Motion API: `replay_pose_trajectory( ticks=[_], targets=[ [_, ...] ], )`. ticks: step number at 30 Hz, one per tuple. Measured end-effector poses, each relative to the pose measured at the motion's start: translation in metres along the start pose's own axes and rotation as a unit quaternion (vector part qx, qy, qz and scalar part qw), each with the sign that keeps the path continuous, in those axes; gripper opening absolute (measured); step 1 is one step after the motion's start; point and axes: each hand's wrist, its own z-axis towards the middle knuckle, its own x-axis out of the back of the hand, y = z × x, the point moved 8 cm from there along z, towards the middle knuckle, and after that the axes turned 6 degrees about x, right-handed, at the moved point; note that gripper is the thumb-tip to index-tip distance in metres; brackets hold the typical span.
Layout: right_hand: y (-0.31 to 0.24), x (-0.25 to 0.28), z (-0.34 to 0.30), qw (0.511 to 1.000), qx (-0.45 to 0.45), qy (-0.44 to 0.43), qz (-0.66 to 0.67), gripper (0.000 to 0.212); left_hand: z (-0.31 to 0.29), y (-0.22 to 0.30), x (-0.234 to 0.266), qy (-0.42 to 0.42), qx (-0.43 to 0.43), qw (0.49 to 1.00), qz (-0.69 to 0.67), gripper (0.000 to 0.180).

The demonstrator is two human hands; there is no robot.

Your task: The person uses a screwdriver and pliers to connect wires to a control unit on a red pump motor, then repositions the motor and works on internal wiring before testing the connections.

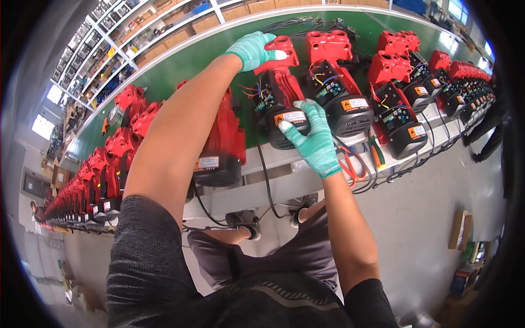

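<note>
In front of me on the green bench top lies a red-and-black electric machine (285, 87), its red head pointing away and its side open on a circuit board with loose wires. My left hand (255, 51), in a green glove with white fingertips, is closed over the left side of that red head. At the near end my right hand (314, 139), gloved alike, grips the black vented base beside an orange warning label (290, 117). Just right of it rests a similar open machine (342, 90). Left of it, partly behind my left arm, is a red machine (221, 142) with its side covered.
Rows of similar machines run along the bench to the left (98, 175) and right (473, 79). Red-handled pliers (351, 168) and a green-orange tool (377, 152) lie at the near edge. Black cables (265, 175) hang down. Loose wires (309, 24) lie at the back, before shelving (164, 38).
</note>
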Motion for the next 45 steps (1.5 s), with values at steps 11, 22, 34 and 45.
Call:
replay_pose_trajectory(
  ticks=[11, 22, 34, 45],
  targets=[
    [0.004, 0.046, -0.051, 0.981, -0.084, 0.036, 0.172, 0.056, -0.102, 0.043, 0.023, -0.035, 0.042, 0.988, 0.144, 0.081],
    [0.012, 0.051, -0.075, 0.984, -0.044, 0.065, 0.161, 0.092, -0.13, 0.03, 0.025, -0.108, 0.141, 0.982, 0.066, 0.081],
    [-0.002, 0.058, -0.072, 0.985, 0.011, 0.162, 0.065, 0.069, -0.172, 0.043, 0.03, -0.17, 0.219, 0.958, -0.073, 0.088],
    [-0.004, 0.061, -0.073, 0.988, -0.066, 0.113, 0.082, 0.069, -0.196, 0.03, 0.029, -0.171, 0.226, 0.947, -0.149, 0.095]
  ],
)
